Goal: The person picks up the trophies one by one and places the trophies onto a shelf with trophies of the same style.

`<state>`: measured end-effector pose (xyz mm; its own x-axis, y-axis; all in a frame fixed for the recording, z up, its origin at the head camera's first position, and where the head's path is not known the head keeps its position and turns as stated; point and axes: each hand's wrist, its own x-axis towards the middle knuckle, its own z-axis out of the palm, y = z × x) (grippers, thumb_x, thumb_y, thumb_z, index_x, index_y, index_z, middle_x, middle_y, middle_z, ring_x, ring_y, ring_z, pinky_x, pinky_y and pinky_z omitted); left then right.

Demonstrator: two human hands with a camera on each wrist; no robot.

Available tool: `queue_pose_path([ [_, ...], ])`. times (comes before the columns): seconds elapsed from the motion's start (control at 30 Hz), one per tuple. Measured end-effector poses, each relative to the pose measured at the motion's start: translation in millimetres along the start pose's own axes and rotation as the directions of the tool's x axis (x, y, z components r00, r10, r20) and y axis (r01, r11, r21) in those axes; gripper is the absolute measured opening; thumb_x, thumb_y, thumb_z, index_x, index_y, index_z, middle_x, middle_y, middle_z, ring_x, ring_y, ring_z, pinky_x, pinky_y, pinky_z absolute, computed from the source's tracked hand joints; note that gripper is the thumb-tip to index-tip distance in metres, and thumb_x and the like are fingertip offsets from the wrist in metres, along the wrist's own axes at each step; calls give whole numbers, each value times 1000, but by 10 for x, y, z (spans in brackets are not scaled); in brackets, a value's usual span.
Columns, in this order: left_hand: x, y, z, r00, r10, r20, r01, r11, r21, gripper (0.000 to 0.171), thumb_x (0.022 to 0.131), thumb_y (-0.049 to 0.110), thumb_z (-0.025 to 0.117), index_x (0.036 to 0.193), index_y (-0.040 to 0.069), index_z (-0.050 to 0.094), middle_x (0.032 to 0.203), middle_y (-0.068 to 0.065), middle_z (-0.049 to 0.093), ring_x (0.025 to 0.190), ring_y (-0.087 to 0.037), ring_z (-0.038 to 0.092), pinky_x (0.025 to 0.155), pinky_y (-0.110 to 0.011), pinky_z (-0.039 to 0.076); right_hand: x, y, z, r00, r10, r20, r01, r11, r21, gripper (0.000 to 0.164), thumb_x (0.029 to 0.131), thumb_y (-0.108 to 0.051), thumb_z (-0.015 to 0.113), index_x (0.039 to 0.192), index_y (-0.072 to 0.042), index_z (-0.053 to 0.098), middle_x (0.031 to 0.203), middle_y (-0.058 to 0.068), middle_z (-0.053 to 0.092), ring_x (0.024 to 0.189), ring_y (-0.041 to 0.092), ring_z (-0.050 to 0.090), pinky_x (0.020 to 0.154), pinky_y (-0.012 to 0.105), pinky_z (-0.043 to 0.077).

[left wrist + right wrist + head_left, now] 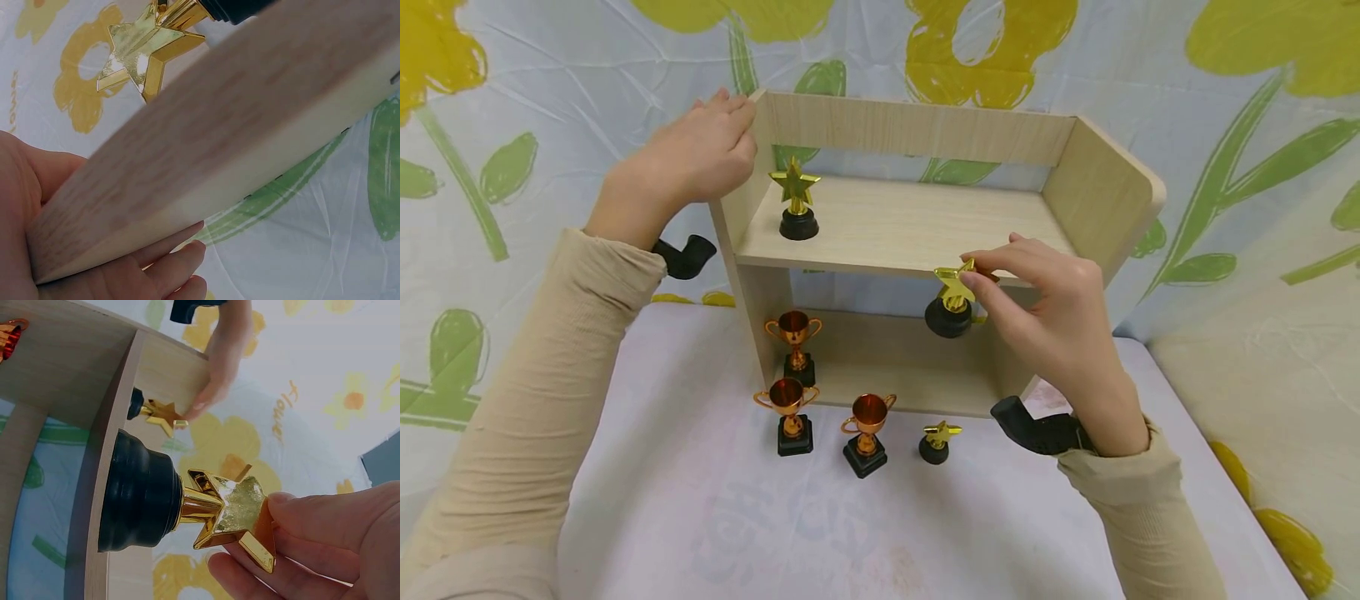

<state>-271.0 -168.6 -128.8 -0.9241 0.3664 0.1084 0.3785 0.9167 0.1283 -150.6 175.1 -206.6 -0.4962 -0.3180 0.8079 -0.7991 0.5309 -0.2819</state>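
Note:
My left hand (703, 150) grips the top of the left side panel (187, 144) of a pale wooden shelf (917, 129), thumb on one side and fingers on the other. A gold star trophy (796, 200) with a black base stands upright on the upper board near that panel. By one tip of its star, my right hand (1052, 308) pinches a second star trophy (244, 506). In the head view this trophy (951, 304) hangs slightly tilted before the upper board's front edge. Whether its base touches the board cannot be told.
A copper-coloured cup trophy (795, 337) stands at the lower compartment's left. Two more cup trophies, one left (790, 417) and one centre (867, 433), stand on the white cloth (700, 517) in front, beside a small star trophy (936, 442). Flower-printed fabric (880, 50) hangs behind.

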Motion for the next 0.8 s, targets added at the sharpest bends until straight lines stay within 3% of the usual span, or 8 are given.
queue_pose_path([
  [0.7, -6, 19, -8, 1000, -2, 5, 2, 1000, -5, 60, 101, 20, 5, 156, -4, 1, 164, -21, -2, 149, -36, -10, 123, -46, -6, 196, 70, 2, 999, 11, 43, -11, 1000, 8, 10, 84, 5, 74, 93, 3, 78, 86, 11, 75, 79, 20, 68, 109, 38, 45],
  [0.8, -10, 25, -5, 1000, -4, 8, 4, 1000, -7, 60, 101, 21, 5, 156, -3, 1, 164, -20, -3, 150, -36, -10, 123, -45, -6, 230, 67, -9, 999, 10, 35, -10, 1000, 5, 10, 84, 4, 74, 93, 3, 78, 86, 10, 75, 78, 15, 67, 91, 23, 51],
])
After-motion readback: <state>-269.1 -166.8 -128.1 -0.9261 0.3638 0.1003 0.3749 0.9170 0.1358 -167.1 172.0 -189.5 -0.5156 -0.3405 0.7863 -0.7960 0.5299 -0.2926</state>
